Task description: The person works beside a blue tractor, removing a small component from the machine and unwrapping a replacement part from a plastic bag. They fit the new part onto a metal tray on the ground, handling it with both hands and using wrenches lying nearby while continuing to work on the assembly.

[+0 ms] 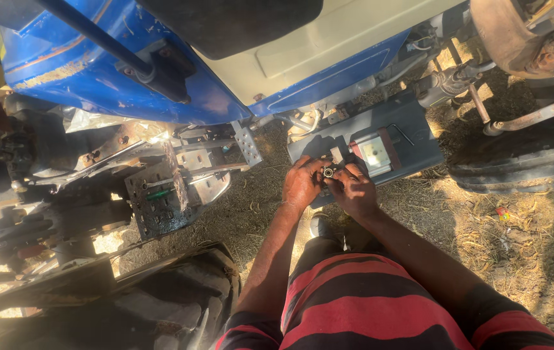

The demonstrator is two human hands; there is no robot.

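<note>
- My left hand (pixel 301 183) and right hand (pixel 353 190) pinched a small round metal fitting (pixel 328 172), fingers curled shut on it.
- The grey metal tractor step plate (pixel 413 139) ran off toward 2 o'clock, with bare straw-strewn ground (pixel 484 227) at 4 o'clock.
- My fingers hid the fitting's underside.

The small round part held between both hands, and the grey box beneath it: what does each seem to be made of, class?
The small round part, pinched between the left hand and right hand, looks like bare metal: it glints silver. The grey box seems to be matt painted sheet metal or plastic: flat, dull faces; I cannot tell which.
</note>
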